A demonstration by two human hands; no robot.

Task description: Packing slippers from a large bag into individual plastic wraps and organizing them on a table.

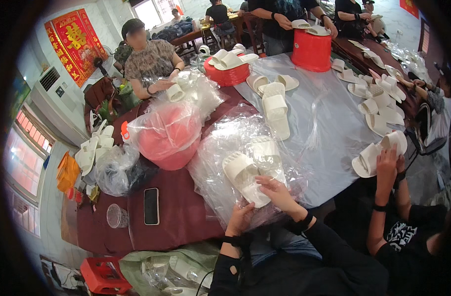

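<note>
A cream slide slipper (239, 171) lies toe-away over a pile of clear plastic bags (210, 170) at the table edge in front of me. My left hand (239, 220) grips its heel end, thumb on top. On the same slipper's right side, my right hand (277, 193) has its fingers closed at the edge of the footbed. The mate, another cream slipper (266, 150), rests just beyond to the right, partly under shiny film. Whether either slipper is inside a bag, I cannot tell.
Left of the bags stand a red plastic-wrapped tub (168, 138), a phone (151, 206) and a clear cup (117, 216). More slippers (275, 111) lie ahead. A co-worker's hands (389, 160) hold slippers at right; a sack (136, 269) and red stool (104, 276) are below.
</note>
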